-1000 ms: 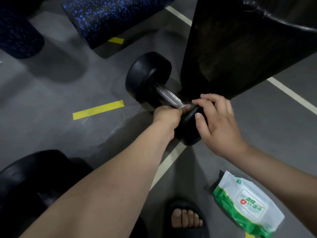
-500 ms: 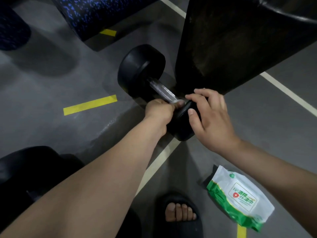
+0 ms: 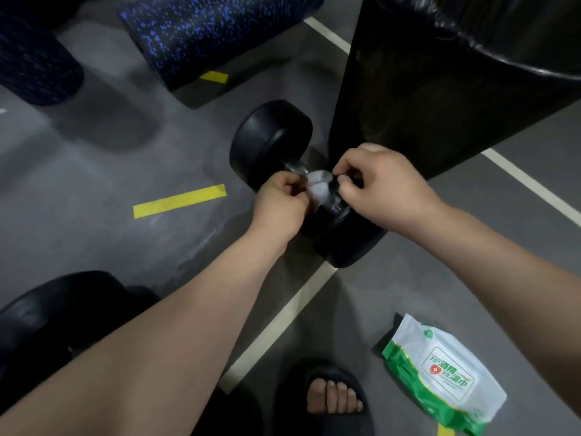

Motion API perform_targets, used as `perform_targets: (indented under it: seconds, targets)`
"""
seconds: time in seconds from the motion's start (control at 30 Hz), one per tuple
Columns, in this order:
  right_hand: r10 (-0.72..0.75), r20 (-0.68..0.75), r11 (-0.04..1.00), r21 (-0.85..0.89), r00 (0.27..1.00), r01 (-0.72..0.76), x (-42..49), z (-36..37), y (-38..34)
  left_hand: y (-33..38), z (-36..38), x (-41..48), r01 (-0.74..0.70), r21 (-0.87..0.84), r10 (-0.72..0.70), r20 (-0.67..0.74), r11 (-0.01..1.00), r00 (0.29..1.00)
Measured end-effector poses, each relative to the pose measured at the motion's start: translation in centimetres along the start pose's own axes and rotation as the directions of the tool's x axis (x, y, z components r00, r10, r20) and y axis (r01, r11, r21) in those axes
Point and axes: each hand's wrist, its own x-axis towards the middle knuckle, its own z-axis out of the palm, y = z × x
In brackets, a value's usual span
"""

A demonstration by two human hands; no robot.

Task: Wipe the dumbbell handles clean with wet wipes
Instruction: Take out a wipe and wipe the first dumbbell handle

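Black rubber ends cap the dumbbell (image 3: 270, 143), which lies on the grey floor (image 3: 94, 184) against a dark post (image 3: 408, 105). A white wipe (image 3: 319, 187) sits on its handle. The left hand (image 3: 279, 204) pinches one edge with curled fingers and the right hand (image 3: 382, 184) pinches the other. The pack of wipes (image 3: 440, 377) lies nearby.

Two dumbbells (image 3: 270, 136) (image 3: 47, 325), two hands (image 3: 279, 202) (image 3: 383, 187), one wipe (image 3: 319, 185), one wipe pack (image 3: 440, 372), two foam rollers (image 3: 213, 36) (image 3: 34, 58), three yellow tape strips (image 3: 179, 201) (image 3: 213, 77) (image 3: 445, 431) and one sandalled foot (image 3: 333, 401) are in view.
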Motion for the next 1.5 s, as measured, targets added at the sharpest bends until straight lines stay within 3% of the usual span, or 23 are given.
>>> perform_targets:
  seconds: [0.1,0.23,0.3,0.4,0.47,0.53,0.67,0.83,0.97,1.1,1.17,1.23,1.37,1.5]
  targets:
    - [-0.015,0.084,0.999,-0.033,0.996,0.018,2.4,1.0,-0.9,0.2,-0.2,0.6,-0.022,0.114,0.03,-0.065,0.993,0.997]
    - [0.071,0.249,0.994,-0.104,0.966,-0.046,4.6,2.0,-0.9,0.1,-0.7,0.5,0.018,-0.003,-0.018,-0.003,1.0,1.0]
    - [0.106,0.282,0.986,-0.151,0.954,-0.065,5.2,2.1,-0.9,0.3,-1.8,-0.2,0.018,-0.008,-0.019,-0.043,1.0,0.999]
    - [0.16,0.319,0.978,-0.183,0.934,-0.105,6.1,2.4,-1.0,1.3,-4.2,-1.0,-0.122,0.157,0.151,-0.189,0.98,0.97]
    - [0.209,0.343,0.97,-0.188,0.916,-0.151,6.7,2.6,-1.0,2.1,-5.9,-0.7,-0.233,0.364,0.338,-0.259,0.902,0.905]
    - [0.261,0.341,0.963,-0.159,0.903,-0.218,7.6,2.9,-1.4,2.7,-7.2,0.2,-0.279,0.466,0.435,-0.268,0.84,0.86]
    - [0.349,0.314,0.935,-0.047,0.883,-0.352,9.8,4.4,-2.5,2.9,-7.9,1.3,-0.306,0.551,0.462,-0.167,0.776,0.871]
    - [0.365,0.333,0.901,0.11,0.869,-0.42,9.8,4.8,-2.6,2.5,-7.9,2.1,-0.353,0.565,0.523,-0.167,0.746,0.836]
    - [0.515,0.312,0.721,0.346,0.798,-0.601,10.2,6.4,-2.4,1.9,-7.7,2.3,-0.379,0.536,0.548,-0.197,0.755,0.813]
    - [0.543,0.445,0.465,0.546,0.712,-0.696,10.3,6.3,-1.7,1.2,-7.6,2.4,-0.381,0.505,0.544,-0.224,0.775,0.809]
    - [0.517,0.554,0.354,0.556,0.653,-0.752,10.3,6.2,-1.4,1.0,-7.5,2.4,-0.378,0.486,0.535,-0.238,0.788,0.81]
    - [0.485,0.629,0.316,0.521,0.607,-0.793,10.7,6.5,-1.1,0.9,-7.4,2.5,-0.374,0.483,0.536,-0.255,0.792,0.805]
    - [0.399,0.678,0.429,0.456,0.617,-0.779,10.5,6.2,-1.4,0.7,-7.0,2.4,-0.366,0.494,0.538,-0.268,0.789,0.799]
    - [0.277,0.596,0.785,0.313,0.754,-0.535,9.5,4.8,-1.0,0.8,-7.1,2.3,-0.35,0.513,0.536,-0.274,0.784,0.798]
